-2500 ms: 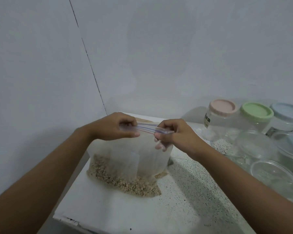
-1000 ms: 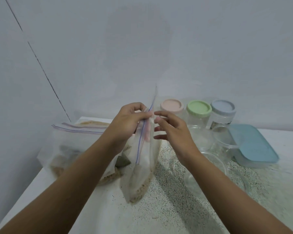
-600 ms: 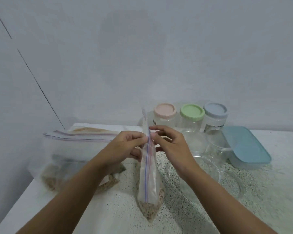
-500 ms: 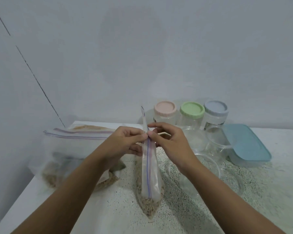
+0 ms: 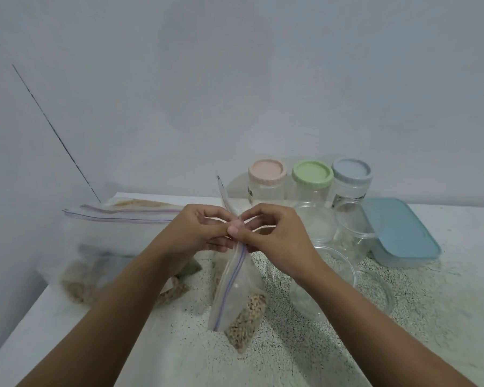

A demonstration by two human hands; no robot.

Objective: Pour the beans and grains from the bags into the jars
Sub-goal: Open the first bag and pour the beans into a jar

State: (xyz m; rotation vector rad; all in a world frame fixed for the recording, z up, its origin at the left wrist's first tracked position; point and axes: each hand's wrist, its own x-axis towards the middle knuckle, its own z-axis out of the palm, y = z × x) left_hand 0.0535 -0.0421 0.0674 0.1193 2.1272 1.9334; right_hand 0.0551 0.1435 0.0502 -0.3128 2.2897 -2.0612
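A clear zip bag (image 5: 235, 300) with pale beans in its bottom stands edge-on on the speckled table (image 5: 305, 344). My left hand (image 5: 196, 233) and my right hand (image 5: 274, 238) pinch its zip strip from either side at the middle, thumbs meeting. Behind them stand three lidded jars: pink lid (image 5: 267, 171), green lid (image 5: 312, 174), blue lid (image 5: 351, 171). Open clear containers (image 5: 347, 233) sit right of my hands.
More zip bags (image 5: 101, 247) of beans and grains lie in a heap at the left, near the table's left edge. A tub with a blue lid (image 5: 402, 233) lies at the right. The wall stands close behind the jars.
I lifted one bag from the heap at the left to the table's middle and turned it edge-on. Both hands closed on its zip strip; the bag now leans a little more.
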